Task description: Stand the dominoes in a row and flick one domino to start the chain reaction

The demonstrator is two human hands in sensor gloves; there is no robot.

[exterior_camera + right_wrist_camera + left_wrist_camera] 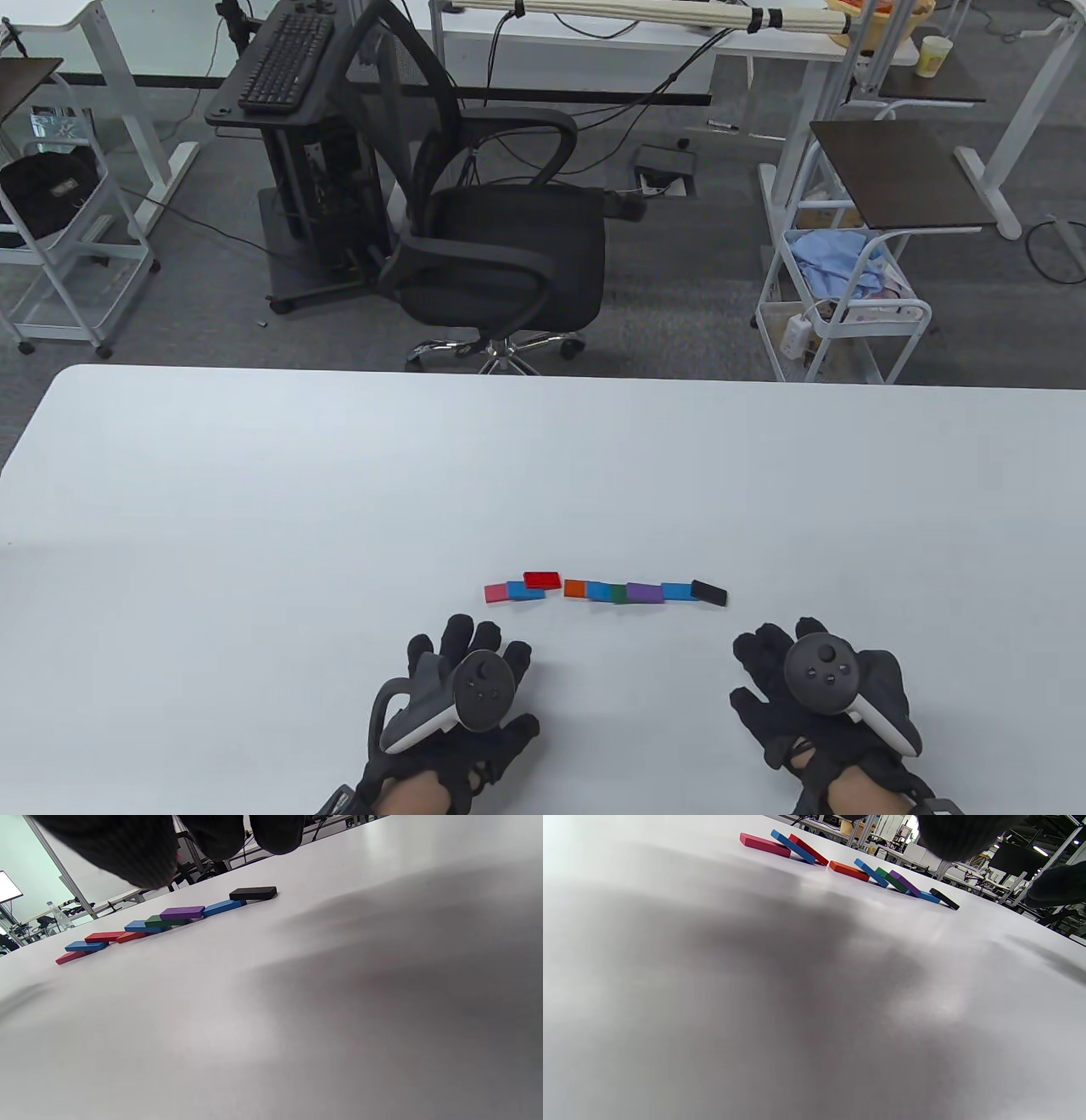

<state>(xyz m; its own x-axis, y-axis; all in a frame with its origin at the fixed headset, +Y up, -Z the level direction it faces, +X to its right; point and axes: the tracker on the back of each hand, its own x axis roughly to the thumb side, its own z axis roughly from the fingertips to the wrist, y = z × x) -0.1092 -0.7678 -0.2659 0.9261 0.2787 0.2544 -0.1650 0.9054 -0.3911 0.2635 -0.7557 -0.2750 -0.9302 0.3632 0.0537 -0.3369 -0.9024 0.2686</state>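
Several coloured dominoes lie toppled in a row on the white table [254, 509], each leaning on its neighbour. From left to right: pink domino [495, 592], blue, red domino [541, 580], orange domino [575, 587], blue, green, purple domino [645, 593], blue, black domino [708, 592]. None stands upright. In the left wrist view the row runs from pink domino [764, 845] to black domino [944, 898]; in the right wrist view from black domino [253, 893] to pink. My left hand [462, 688] and right hand [810, 692] rest flat on the table in front of the row, holding nothing.
Beyond the table's far edge stand a black office chair [501, 246], a keyboard stand [288, 76] and white trolleys [840, 314]. The table surface around the row and hands is bare.
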